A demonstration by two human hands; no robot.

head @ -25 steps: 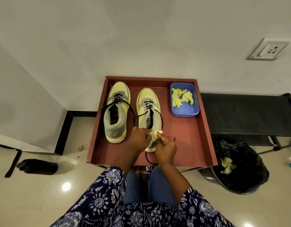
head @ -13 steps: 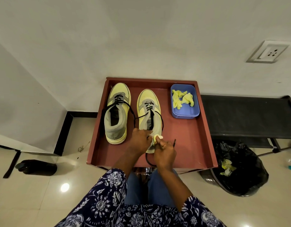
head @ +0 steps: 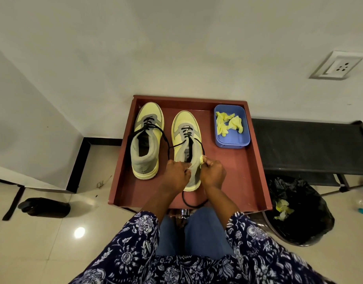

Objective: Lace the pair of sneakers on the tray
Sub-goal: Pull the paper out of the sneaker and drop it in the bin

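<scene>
Both hands work at the collar of the right sneaker [head: 186,140] on the tray [head: 246,171]: left hand [head: 177,174] grips its heel, right hand [head: 212,173] pinches something pale yellow beside the lace [head: 193,203]. Lacing looks midway; next, probably, the loose end needs threading through an upper eyelet. Fingertips and top eyelets are hidden.

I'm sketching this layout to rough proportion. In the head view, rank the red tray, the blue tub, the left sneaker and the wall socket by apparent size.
1. red tray
2. left sneaker
3. blue tub
4. wall socket; it sits farther away on the wall, so its true size is uncertain.
</scene>
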